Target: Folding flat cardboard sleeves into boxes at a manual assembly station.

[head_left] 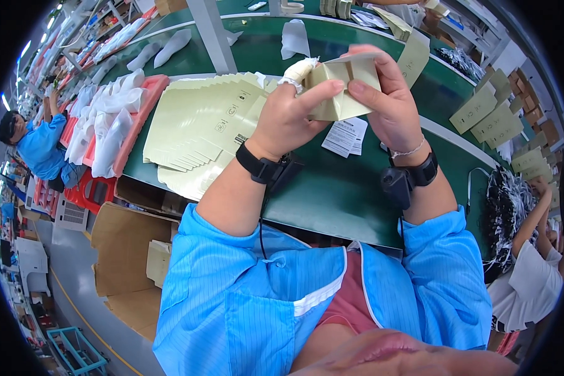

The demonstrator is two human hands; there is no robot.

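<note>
Above the middle of the bench, both hands hold a small pale yellow-green carton (365,70) with its near end unclosed and a flap raised. My left hand (288,113) grips its left side, the thumb laid across the front; a white wrapping covers one fingertip. On the right side my right hand (391,100) holds the carton, thumb pressed at its opening and fingers behind the flap. Left of my left hand lies a fanned stack of flat, unfolded cartons (194,119) in the same colour. Printed paper leaflets (344,136) lie on the bench below the carton.
The green bench (332,188) has a metal post (212,37) at its far side. At left stands a red tray (145,103) of white wrapped items. A cardboard box (125,250) sits below left. Upright cartons (489,109) stand at right. Co-workers are at both sides.
</note>
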